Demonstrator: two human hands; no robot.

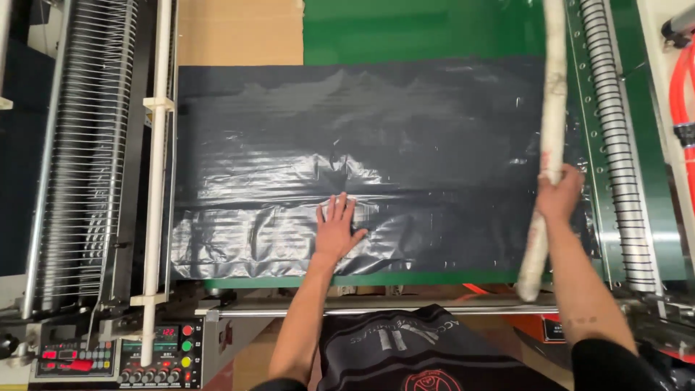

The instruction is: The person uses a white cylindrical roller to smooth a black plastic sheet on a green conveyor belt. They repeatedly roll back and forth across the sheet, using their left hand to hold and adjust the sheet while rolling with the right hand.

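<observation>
Dark glossy plastic sheet [405, 145] spread flat, wrinkled, long whitish roll [552, 108] along its right edge

green machine bed [420, 29] | cardboard sheet [239, 32] | control panel [119, 356] | coiled spring roller [615, 145] | red hoses [680, 94]

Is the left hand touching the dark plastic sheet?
Touching. The head view shows the left hand lying flat, fingers spread, on the dark plastic sheet, with no gap under the palm.

Open room over black plastic sheet [362, 145]; white roll [554, 94] and ribbed roller [615, 145] block right, wire rack [87, 145] blocks left.
</observation>
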